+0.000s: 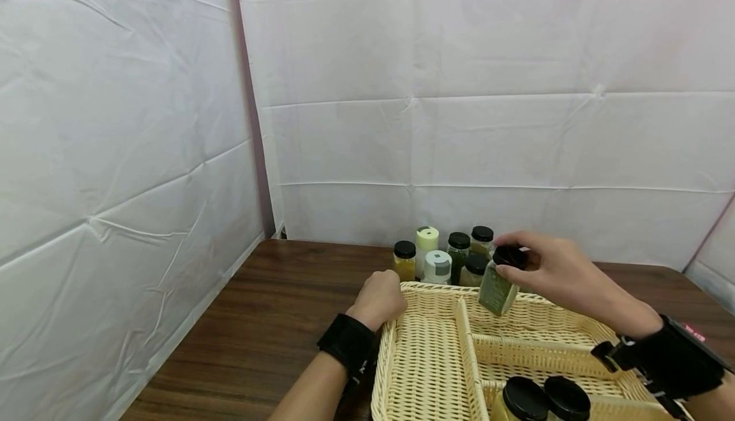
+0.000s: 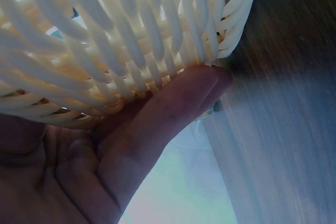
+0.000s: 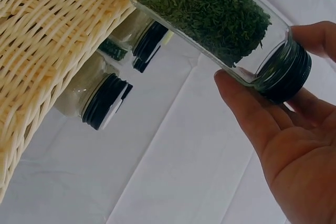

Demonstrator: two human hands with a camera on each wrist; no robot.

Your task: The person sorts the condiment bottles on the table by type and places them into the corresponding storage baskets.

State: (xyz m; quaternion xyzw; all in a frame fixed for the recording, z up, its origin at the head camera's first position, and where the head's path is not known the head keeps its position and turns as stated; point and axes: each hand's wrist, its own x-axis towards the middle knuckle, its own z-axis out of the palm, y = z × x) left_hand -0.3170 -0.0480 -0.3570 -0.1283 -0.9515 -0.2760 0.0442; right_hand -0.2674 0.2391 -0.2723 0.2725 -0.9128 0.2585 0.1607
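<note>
My right hand pinches a glass spice jar by its black lid, holding it tilted over the far edge of the wicker basket. Dried green herbs fill much of this jar in the right wrist view. At the basket's far left corner, my left hand grips the woven rim. The left wrist view shows a finger of that hand against the weave; its other fingers are partly hidden.
Behind the basket stand several jars, among them a yellow-filled jar, a white-capped one and a dark green one. Two black-lidded jars sit in a near compartment. White cloth hangs behind the wooden table.
</note>
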